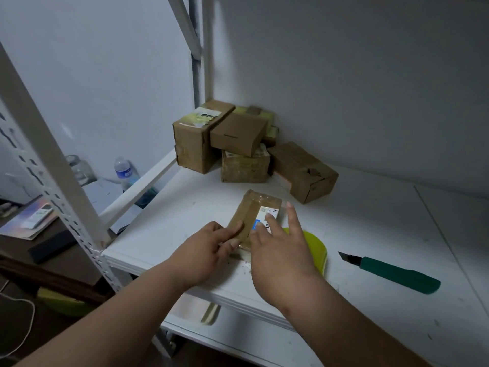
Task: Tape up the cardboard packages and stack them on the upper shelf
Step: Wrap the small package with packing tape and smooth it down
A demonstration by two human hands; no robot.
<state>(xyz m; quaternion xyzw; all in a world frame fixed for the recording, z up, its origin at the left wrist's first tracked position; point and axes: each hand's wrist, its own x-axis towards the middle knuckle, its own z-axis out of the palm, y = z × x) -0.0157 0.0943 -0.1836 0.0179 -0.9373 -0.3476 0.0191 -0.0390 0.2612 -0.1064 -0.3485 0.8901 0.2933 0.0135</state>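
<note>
A small flat cardboard package (251,210) with a white label and glossy tape lies on the white shelf (370,221) near its front edge. My left hand (211,250) grips the package's near left corner with thumb and fingers. My right hand (277,250) rests flat on its near right part, fingers spread over the label. A yellow-green tape dispenser (316,247) lies just right of the package, partly hidden by my right hand. A green utility knife (397,272) with its blade out lies farther right. Several taped cardboard boxes (238,133) are piled in the back corner.
White slotted shelf posts (53,165) stand at the left. Beyond them a lower dark desk (58,250) holds a water bottle (124,170), a glass jar (79,168), a remote and papers. A lower shelf board (238,340) shows under the front edge.
</note>
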